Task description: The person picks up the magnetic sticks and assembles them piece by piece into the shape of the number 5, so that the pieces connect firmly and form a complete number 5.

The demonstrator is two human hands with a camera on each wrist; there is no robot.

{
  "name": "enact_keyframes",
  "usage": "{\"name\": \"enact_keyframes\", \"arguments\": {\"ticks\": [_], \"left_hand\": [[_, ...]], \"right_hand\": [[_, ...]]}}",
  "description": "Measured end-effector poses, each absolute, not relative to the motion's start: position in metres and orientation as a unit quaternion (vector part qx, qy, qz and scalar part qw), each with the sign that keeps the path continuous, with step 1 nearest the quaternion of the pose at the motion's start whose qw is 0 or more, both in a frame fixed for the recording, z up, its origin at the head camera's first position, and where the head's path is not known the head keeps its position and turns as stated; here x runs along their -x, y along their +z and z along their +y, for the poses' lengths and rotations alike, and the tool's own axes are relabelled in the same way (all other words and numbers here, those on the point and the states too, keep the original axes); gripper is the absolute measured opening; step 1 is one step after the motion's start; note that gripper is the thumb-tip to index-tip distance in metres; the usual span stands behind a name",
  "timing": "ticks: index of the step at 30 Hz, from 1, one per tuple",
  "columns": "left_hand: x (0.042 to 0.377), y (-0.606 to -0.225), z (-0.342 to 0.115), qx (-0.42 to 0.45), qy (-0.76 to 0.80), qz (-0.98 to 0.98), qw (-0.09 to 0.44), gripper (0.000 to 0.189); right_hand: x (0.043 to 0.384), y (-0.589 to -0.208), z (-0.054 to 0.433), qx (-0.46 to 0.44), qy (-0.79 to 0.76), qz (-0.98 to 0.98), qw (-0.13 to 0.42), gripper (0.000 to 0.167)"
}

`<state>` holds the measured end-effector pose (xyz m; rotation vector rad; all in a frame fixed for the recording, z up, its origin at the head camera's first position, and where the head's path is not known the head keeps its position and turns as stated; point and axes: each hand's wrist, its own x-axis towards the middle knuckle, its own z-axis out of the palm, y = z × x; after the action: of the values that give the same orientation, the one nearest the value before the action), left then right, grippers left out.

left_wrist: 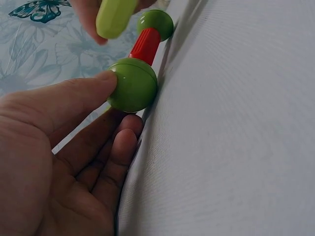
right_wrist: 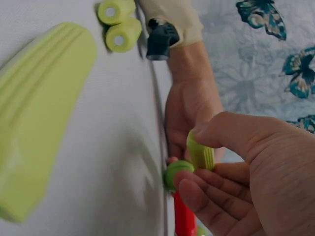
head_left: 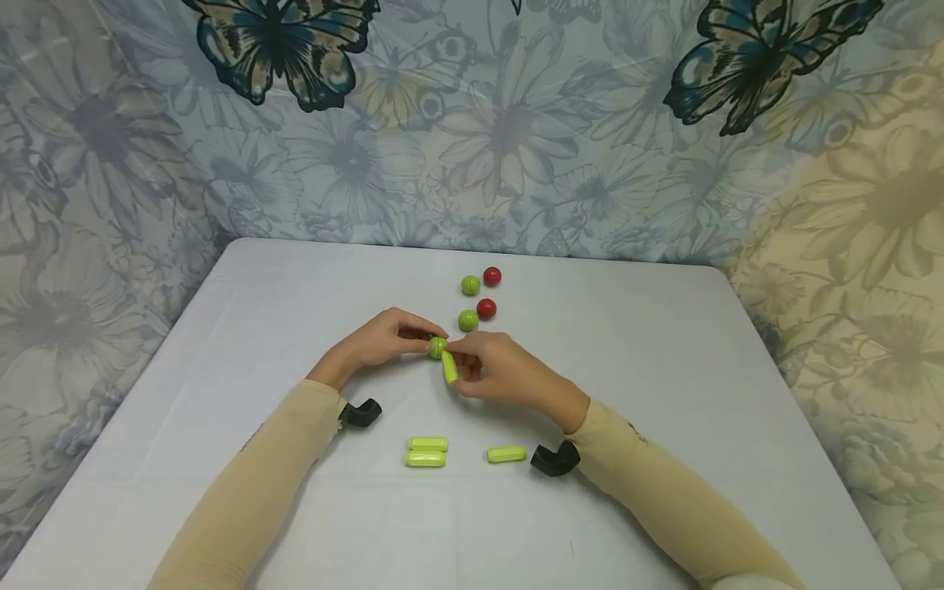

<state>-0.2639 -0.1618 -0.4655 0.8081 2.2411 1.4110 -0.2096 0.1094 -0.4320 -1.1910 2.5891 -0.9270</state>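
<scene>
A wide white table [head_left: 649, 344] with a woven-looking surface and rounded far corners. Toward the back, a green ball [head_left: 470, 285] and a red ball [head_left: 492, 276] sit just beside each other near the far edge; closer in, a second green ball [head_left: 468, 320] and second red ball [head_left: 486, 309] make another pair. Nearer the front, two ridged yellow-green sticks [head_left: 425, 459] lie side by side, crosswise, with a single matching stick [head_left: 506, 454] apart to their right.
</scene>
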Motion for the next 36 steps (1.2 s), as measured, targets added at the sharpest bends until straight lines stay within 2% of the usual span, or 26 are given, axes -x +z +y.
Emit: {"name": "enact_keyframes", "arguments": {"ticks": [6, 16, 24, 36], "left_hand": [[0.265, -0.465, -0.162, -0.287, 0.502, 0.794, 0.187, 0.029], [0.265, -0.463, -0.163, -0.29, 0.501, 0.794, 0.186, 0.028], [0.266, -0.467, -0.163, -0.291, 0.497, 0.797, 0.182, 0.028], [0.264, -0.465, -0.162, -0.28, 0.493, 0.806, 0.171, 0.028]], "right_hand": [[0.211, -0.441, 0.101, 0.404, -0.29, 0.866, 0.059, 0.039], [0.208, -0.447, 0.094, 0.424, -0.284, 0.86, 0.004, 0.019], [0.207, -0.451, 0.094, 0.409, -0.312, 0.857, 0.016, 0.029], [0.205, -0.452, 0.094, 0.394, -0.312, 0.864, 0.011, 0.028]]}}
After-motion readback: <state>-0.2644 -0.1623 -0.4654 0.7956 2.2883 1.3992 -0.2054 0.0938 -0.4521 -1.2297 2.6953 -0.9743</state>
